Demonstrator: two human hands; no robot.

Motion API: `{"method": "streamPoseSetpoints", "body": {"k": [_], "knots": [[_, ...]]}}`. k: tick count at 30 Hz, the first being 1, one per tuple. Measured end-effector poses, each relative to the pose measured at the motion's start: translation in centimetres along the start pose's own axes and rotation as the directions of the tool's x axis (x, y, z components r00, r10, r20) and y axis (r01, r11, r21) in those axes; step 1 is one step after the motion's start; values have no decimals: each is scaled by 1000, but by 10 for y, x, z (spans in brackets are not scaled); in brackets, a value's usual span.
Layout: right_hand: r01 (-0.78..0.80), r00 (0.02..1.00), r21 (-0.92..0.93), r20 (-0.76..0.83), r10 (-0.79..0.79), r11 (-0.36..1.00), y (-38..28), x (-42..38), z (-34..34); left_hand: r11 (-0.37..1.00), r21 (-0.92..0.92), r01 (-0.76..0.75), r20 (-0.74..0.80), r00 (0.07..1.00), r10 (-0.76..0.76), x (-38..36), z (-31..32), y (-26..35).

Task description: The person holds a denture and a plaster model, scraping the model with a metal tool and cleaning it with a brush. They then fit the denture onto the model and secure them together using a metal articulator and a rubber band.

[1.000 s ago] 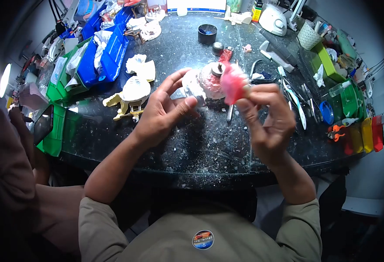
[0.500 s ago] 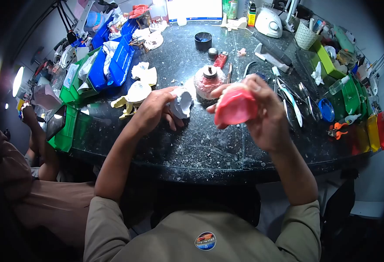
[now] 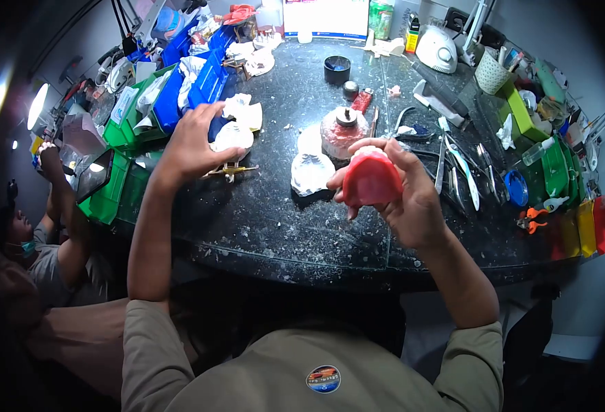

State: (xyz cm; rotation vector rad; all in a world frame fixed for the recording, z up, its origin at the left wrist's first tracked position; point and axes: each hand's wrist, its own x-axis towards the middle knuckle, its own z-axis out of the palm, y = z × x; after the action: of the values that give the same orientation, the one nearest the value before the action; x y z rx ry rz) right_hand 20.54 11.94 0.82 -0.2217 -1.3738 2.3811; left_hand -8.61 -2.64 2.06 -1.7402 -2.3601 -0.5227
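Observation:
My right hand [image 3: 418,204] holds a pink denture base [image 3: 369,180] above the front of the bench, with pale teeth along its upper rim. A white plaster cast [image 3: 312,174] lies on the bench just left of it. My left hand [image 3: 194,145] is raised with thumb and fingers apart and nothing in it. Close beside that hand stands a white plaster model [image 3: 236,139] with a brass-coloured articulator [image 3: 232,170] showing under it, partly hidden. Behind the denture base sits a round glass burner [image 3: 344,132] with reddish smears.
Green and blue bins [image 3: 209,77] line the left side. Pliers [image 3: 411,130] and several slim hand tools [image 3: 462,161] lie on the right, near a blue lid [image 3: 516,187] and orange-handled cutters [image 3: 532,219]. A black cup [image 3: 337,69] stands farther back. Another person [image 3: 69,250] sits at far left.
My left hand has let go of the white plaster cast, now lying on the bench, and moved left and up toward the plaster model. The denture base stays in my right hand, slightly turned.

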Motion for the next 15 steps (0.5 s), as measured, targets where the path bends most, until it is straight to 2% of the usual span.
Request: {"method": "streamPoseSetpoints", "body": {"k": [2, 3, 4, 6, 7, 10, 11, 13, 15], "knots": [[-1, 1000, 34, 31, 0, 999, 2, 0, -3, 984, -54, 167, 209, 966, -152, -2, -3, -7], [-4, 999, 58, 49, 1, 998, 3, 1, -4, 952, -182, 248, 284, 940, -191, -1, 0, -12], [-7, 998, 81, 67, 1, 997, 4, 2, -4, 948, -220, 229, 290, 943, -161, -1, 2, -13], [-21, 999, 47, 42, 19, 999, 7, 5, -6, 935, -298, 191, 292, 951, -101, -2, 4, -13], [-28, 999, 29, 32, 27, 999, 7, 6, -7, 939, -287, 190, 257, 960, -115, 0, 6, -11], [-38, 999, -59, -22, 37, 998, 8, 8, -7, 956, -286, 70, 120, 992, -37, 0, 15, -17], [-26, 999, -66, -41, 23, 997, 6, 9, -6, 948, -317, -14, 52, 998, 32, 0, 17, -20], [35, 999, 54, -31, -33, 998, 0, 9, -13, 763, -644, -48, -25, 999, 42, 1, 0, 1], [51, 996, 193, -77, -37, 980, -4, 9, -16, 430, -893, -133, -108, 991, 82, 7, -3, 8]]}}
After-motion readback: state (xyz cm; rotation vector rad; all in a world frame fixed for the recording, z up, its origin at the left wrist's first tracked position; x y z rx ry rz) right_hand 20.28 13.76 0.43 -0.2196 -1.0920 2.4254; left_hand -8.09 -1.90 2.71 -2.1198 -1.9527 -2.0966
